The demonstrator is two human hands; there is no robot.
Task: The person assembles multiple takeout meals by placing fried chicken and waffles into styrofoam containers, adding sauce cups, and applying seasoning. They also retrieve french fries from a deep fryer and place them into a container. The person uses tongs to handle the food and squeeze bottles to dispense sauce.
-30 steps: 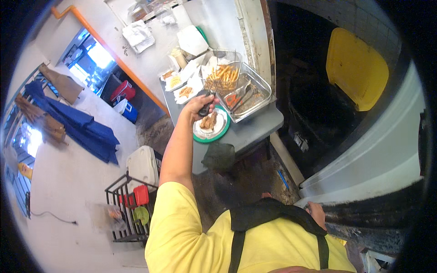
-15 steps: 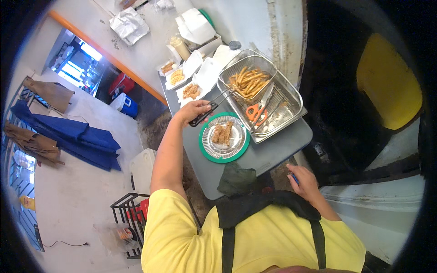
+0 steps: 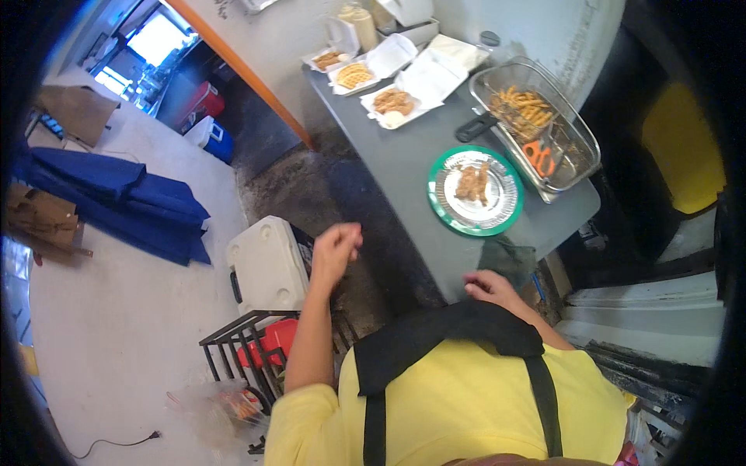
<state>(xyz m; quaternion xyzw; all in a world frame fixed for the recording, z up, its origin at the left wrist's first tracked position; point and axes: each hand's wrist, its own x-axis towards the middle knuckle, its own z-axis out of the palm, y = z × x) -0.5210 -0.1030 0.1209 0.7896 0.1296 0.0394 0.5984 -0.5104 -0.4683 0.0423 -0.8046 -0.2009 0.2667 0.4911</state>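
Hands hang apart from the food here. The left hand [image 3: 336,250] is raised off the near-left edge of the grey table [image 3: 404,167], forearm upright, fingers curled into a loose fist that grips nothing — it floats above the dark floor, near a white cooler [image 3: 266,264]. The right hand [image 3: 487,286] sits low at the table's near end, just above the black apron collar, fingers bent inward; whether it pinches something small cannot be told.

Nearest to both hands on the table is a green-rimmed plate [image 3: 475,190] lined with a silvery foil dish, carrying a few browned fried pieces at its middle. It lies flat, well clear of either hand, just beside a wire fry basket [image 3: 536,124] resting in a metal tray — fries piled at the basket's far end, orange-handled scissors [image 3: 540,156] in the tray at its near end. Farther along stand open white takeaway boxes [image 3: 394,103] with fried food.
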